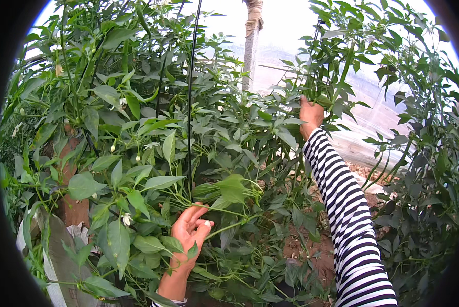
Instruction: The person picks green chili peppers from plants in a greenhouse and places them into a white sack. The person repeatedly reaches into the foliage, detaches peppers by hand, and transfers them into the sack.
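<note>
My left hand (189, 234) is low in the middle of the pepper plants, its fingers curled around a green pepper stem (233, 227). Just above those fingers, a taut black cord (190, 115) runs down into the leaves. Higher and to the right, my right hand (312, 115) reaches into the upper shoots of a pepper plant (321, 82). Leaves cover its fingertips, so its grip is hidden. A long green pepper (346, 63) hangs above and to the right of that hand. A white pepper flower (126, 219) shows left of my left hand.
A post (250, 57) wrapped at the top stands behind the plants, before a translucent plastic sheet (367, 99). Dense foliage (425, 192) fills the right side. Brown soil (306, 245) shows between the stems. At lower left are a brown post (74, 184) and a grey sheet (60, 253).
</note>
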Demonstrator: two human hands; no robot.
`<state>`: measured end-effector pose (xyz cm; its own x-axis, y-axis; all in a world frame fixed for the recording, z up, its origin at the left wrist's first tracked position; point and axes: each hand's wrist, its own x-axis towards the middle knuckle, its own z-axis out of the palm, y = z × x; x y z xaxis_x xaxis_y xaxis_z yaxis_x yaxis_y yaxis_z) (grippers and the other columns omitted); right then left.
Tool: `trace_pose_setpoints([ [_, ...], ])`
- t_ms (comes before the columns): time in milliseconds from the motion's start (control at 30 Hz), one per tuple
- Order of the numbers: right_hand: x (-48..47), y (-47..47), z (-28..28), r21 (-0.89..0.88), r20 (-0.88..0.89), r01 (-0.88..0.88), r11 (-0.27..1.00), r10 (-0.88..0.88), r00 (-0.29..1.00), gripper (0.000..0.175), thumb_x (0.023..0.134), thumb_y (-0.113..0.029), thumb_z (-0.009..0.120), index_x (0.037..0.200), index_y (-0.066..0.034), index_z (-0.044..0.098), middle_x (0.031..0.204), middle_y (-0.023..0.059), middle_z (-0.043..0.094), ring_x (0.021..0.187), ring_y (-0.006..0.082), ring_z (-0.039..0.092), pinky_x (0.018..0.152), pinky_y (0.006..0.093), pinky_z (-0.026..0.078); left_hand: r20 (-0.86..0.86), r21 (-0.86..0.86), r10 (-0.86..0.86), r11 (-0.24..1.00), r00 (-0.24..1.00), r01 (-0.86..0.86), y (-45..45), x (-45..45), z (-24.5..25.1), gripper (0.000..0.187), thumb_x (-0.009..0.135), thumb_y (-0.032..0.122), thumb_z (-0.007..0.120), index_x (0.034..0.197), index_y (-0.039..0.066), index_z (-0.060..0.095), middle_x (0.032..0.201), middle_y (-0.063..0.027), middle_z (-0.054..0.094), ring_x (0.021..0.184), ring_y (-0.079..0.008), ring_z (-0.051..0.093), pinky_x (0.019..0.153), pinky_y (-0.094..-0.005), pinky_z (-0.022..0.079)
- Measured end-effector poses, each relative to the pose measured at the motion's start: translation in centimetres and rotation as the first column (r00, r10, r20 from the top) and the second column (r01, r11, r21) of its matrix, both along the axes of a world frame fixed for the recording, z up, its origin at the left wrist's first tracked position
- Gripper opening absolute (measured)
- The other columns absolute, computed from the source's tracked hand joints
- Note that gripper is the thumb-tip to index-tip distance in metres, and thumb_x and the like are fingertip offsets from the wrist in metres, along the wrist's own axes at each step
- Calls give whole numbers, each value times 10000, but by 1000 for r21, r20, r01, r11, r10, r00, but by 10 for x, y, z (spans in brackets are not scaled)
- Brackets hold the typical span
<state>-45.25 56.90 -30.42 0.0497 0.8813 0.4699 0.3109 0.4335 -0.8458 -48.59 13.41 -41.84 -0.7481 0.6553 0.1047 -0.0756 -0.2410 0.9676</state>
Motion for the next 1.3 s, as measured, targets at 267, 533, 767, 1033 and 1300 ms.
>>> trace_pose_setpoints([
  [267,13,33,-18,372,270,-138,918,35,962,347,899,-328,561,810,-1,636,832,207,655,763,387,616,705,432,473,291,164,-198,974,936,155,6,7,24,511,857,37,578,1338,-34,420,1121,-174,615,739,-186,670,450,-211,462],
  [533,49,44,-17,34,-48,-624,781,625,779,259,902,-267,634,981,-22,605,852,59,663,762,141,560,744,304,458,5,-291,-278,918,960,268,12,35,38,361,907,131,613,1212,-51,552,786,-122,691,565,-110,623,435,-204,426],
  [767,132,-45,10,-14,-49,-527,850,526,849,300,907,-269,650,782,3,666,697,-9,624,668,83,500,632,265,390,65,-334,-764,590,642,735,2,54,71,322,874,152,687,1162,12,658,871,-88,705,719,-114,644,693,-250,519],
  [1033,227,-152,71,259,-437,-524,812,582,686,396,1012,-404,464,734,-124,433,654,-46,390,542,21,266,435,186,181,-434,301,-517,689,738,659,108,82,109,607,819,188,716,1313,-75,482,1284,-198,556,1251,-283,504,1114,-413,332],
  [1300,222,-232,115,626,-435,-424,655,744,507,311,1048,-317,385,825,-101,408,691,-39,355,576,16,273,417,158,220,-826,460,266,828,497,321,202,170,143,891,718,83,750,1453,-29,259,1339,-251,459,1211,-370,484,1020,-431,378],
])
